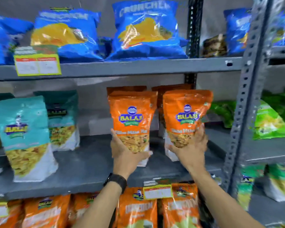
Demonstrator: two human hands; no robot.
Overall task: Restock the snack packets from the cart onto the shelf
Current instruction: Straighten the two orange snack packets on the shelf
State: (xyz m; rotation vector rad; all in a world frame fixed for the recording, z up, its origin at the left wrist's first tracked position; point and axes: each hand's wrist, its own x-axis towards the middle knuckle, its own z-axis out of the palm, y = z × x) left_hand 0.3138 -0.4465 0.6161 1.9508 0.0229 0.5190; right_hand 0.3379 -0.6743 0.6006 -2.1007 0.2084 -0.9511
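Observation:
Two orange Balaji snack packets stand upright over the middle grey shelf (89,163). My left hand (125,152) grips the bottom of the left orange packet (132,116). My right hand (190,145) grips the bottom right of the right orange packet (186,116). Both packets are held at the shelf's front, in front of two more orange packets (127,88) standing further back. A black watch sits on my left wrist. The cart is not in view.
Teal Balaji packets (25,134) stand at the left of the same shelf. Blue packets (146,28) fill the shelf above, orange ones (136,209) the shelf below. A perforated grey upright (243,99) borders the bay; green packets (270,122) lie beyond it. Yellow price tags (37,64) hang on shelf edges.

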